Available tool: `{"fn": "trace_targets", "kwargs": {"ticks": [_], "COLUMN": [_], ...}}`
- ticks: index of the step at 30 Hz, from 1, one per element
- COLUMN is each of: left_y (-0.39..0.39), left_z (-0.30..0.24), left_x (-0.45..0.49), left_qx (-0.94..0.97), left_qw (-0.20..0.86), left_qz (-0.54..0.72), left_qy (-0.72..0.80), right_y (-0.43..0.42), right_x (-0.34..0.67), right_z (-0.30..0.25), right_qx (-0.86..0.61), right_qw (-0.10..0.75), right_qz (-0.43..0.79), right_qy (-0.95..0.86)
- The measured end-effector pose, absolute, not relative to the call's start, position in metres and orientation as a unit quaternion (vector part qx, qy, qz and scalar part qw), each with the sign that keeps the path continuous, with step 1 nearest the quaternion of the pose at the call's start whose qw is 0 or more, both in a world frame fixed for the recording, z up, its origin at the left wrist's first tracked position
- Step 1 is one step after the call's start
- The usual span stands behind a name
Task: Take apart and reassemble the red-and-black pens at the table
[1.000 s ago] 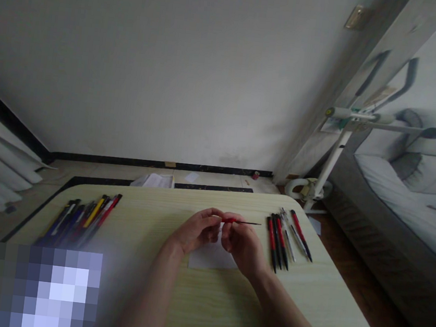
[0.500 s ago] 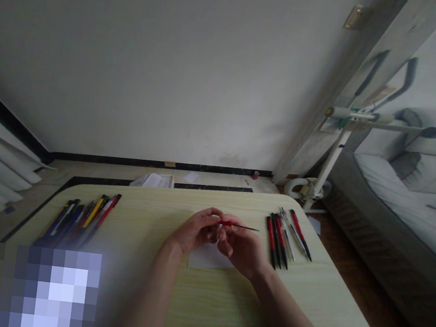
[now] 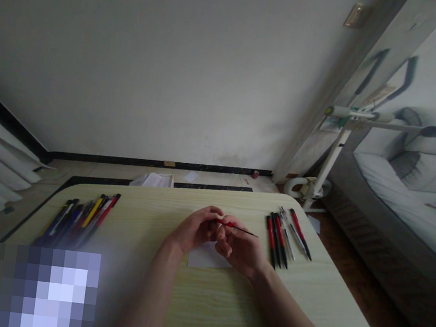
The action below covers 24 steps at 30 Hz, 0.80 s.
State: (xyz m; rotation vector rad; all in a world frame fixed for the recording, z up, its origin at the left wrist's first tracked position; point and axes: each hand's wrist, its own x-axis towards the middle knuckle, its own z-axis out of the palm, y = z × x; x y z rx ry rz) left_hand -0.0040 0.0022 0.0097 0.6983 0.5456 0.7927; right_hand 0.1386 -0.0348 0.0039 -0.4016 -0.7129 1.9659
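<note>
Over the middle of the table, my left hand (image 3: 197,230) and my right hand (image 3: 243,244) meet, both with curled fingers. Between their fingertips is a red pen part with a thin dark refill (image 3: 244,231) sticking out to the right, its tip slightly lower than the red end. The fingers hide much of the red part. Beneath the hands lies a sheet of white paper (image 3: 207,257), partly covered by them.
Several red-and-black and silver pens (image 3: 281,239) lie at the right of the wooden table (image 3: 201,308). More pens (image 3: 86,216), blue, yellow and red, lie at the left, partly blurred. A white exercise frame (image 3: 330,160) and a grey sofa (image 3: 386,203) stand beyond the right edge.
The refill has tilted, its right end dipping downward. Both hands stay nearly in place, with only slight finger movement.
</note>
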Motion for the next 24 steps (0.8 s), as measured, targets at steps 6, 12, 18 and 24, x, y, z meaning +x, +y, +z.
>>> {"fn": "trace_targets", "kwargs": {"ticks": [6,12,18,24], "left_y": [0.005,0.006,0.009,0.011], "left_z": [0.005,0.001,-0.003,-0.004], "left_x": [-0.005,-0.005,-0.006,-0.008], "left_qx": [0.291,0.278,0.262,0.225], "left_qw": [0.834,0.827,0.828,0.831], "left_qz": [0.392,0.406,0.416,0.426], "left_qy": [0.257,0.272,0.269,0.279], "right_y": [-0.034,-0.034,-0.033,-0.032], "right_x": [0.14,0.141,0.143,0.146], "right_z": [0.002,0.002,0.005,0.008], "right_qx": [-0.182,-0.195,-0.179,-0.169], "right_qw": [0.493,0.495,0.502,0.508], "right_qz": [0.801,0.799,0.807,0.811], "right_qy": [-0.285,-0.28,-0.255,-0.236]}}
